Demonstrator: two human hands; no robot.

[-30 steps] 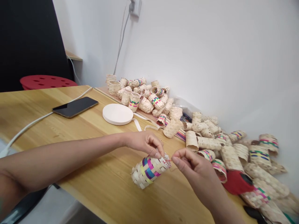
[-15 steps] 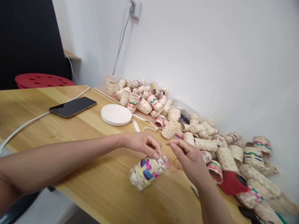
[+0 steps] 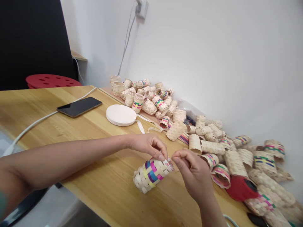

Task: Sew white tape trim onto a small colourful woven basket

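Note:
A small woven basket (image 3: 152,176) of pale strips, with yellow, blue, purple and pink bands, lies tilted on its side on the table. My left hand (image 3: 151,145) pinches its rim between thumb and fingers. Reddish thread (image 3: 169,165) runs along that rim, which faces right. Just beside the rim, my right hand (image 3: 195,173) is closed in a pinch. Whatever sits between its fingertips is too small to make out.
Many woven baskets (image 3: 213,148) are heaped along the wall on the right. Beyond my left hand are a roll of white tape (image 3: 121,114) and a phone (image 3: 80,106) by a white cable (image 3: 35,124). A red stool (image 3: 52,81) stands behind the wooden table (image 3: 113,195).
My right hand has come closer to the basket's rim, and its fingers are pinched together. The loose red thread beside the rim no longer shows. The view has shifted slightly.

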